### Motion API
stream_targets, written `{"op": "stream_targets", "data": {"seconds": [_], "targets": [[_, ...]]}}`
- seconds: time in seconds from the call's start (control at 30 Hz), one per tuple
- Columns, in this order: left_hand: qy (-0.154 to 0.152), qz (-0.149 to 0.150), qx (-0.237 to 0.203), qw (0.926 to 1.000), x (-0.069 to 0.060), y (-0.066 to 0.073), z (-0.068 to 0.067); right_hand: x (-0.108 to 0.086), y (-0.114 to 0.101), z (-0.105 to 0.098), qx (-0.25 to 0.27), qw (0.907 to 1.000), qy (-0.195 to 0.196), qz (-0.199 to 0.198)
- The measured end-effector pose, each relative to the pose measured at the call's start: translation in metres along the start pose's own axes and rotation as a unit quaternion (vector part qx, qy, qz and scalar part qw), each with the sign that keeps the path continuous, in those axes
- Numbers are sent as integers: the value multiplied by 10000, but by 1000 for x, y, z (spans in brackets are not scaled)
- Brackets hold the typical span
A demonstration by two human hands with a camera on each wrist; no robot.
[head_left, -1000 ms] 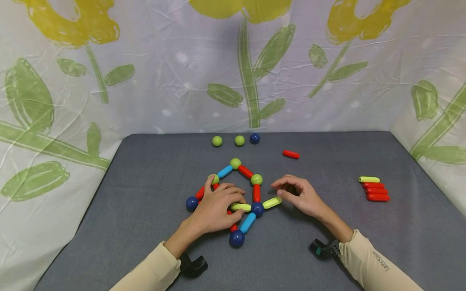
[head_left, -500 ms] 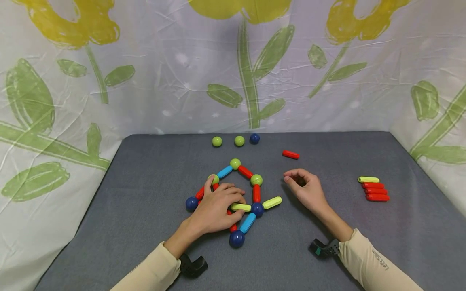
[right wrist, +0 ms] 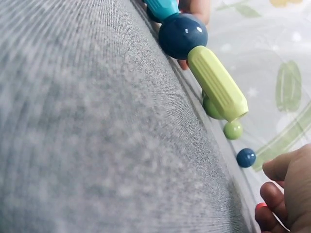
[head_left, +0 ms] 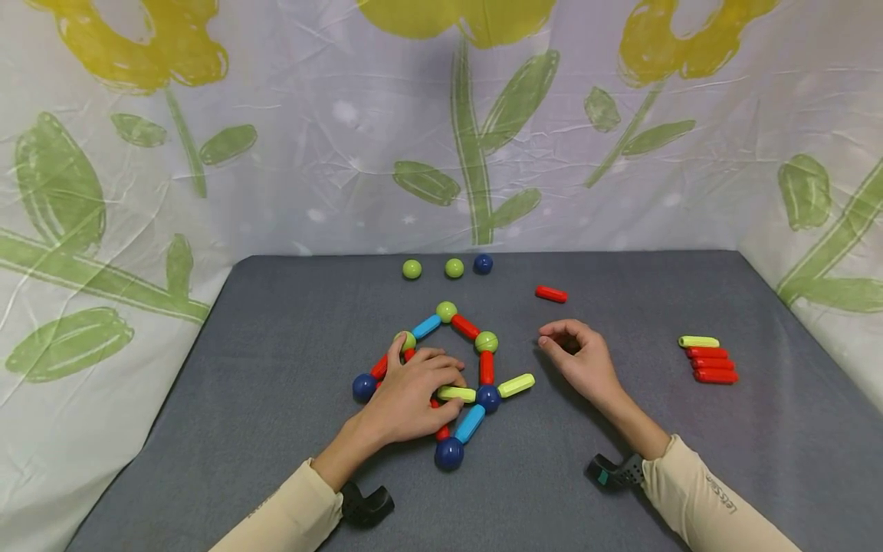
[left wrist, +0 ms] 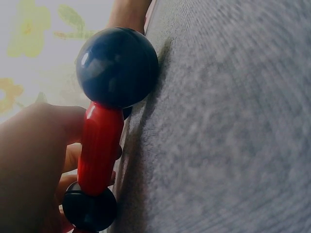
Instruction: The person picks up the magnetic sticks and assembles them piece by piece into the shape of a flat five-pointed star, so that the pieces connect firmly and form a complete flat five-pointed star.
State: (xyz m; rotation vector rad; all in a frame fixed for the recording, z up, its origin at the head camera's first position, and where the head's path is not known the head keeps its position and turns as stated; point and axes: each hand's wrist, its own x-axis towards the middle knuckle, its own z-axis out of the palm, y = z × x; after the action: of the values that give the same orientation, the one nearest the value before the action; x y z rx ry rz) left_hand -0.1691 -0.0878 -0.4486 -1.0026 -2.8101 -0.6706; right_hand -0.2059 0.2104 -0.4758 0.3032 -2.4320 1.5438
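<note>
My left hand (head_left: pixel 414 391) lies over a frame of magnetic rods and balls, covering its middle. Its thumb and index finger pinch a yellow-green rod (head_left: pixel 457 393); another finger reaches the green ball (head_left: pixel 405 340). That rod joins a dark blue ball (head_left: pixel 488 398), from which a second yellow-green rod (head_left: pixel 516 385) sticks out to the right. In the left wrist view, a red rod (left wrist: pixel 101 145) and a blue ball (left wrist: pixel 117 67) stand before the fingers. My right hand (head_left: pixel 579 360) hovers right of the frame, fingers loosely curled, holding nothing.
Two green balls (head_left: pixel 454 268) and a blue ball (head_left: pixel 483 264) lie at the back of the grey table (head_left: pixel 290 307). A loose red rod (head_left: pixel 551 294) lies beyond my right hand. Farther right, several red rods (head_left: pixel 714 364) lie beside a yellow-green rod (head_left: pixel 699 342).
My right hand has drawn back to the right, away from the outer yellow-green rod, then stayed still. My left hand and the frame keep their places.
</note>
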Motion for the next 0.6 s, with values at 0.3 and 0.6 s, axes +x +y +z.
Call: {"op": "stream_targets", "data": {"seconds": [0.3, 0.6], "targets": [[0, 1, 23, 10000, 0, 0, -1, -1, -27, -2, 70, 9996, 75, 269], [67, 39, 0, 10000, 0, -1, 0, 10, 1, -5, 535, 9967, 373, 476]]}}
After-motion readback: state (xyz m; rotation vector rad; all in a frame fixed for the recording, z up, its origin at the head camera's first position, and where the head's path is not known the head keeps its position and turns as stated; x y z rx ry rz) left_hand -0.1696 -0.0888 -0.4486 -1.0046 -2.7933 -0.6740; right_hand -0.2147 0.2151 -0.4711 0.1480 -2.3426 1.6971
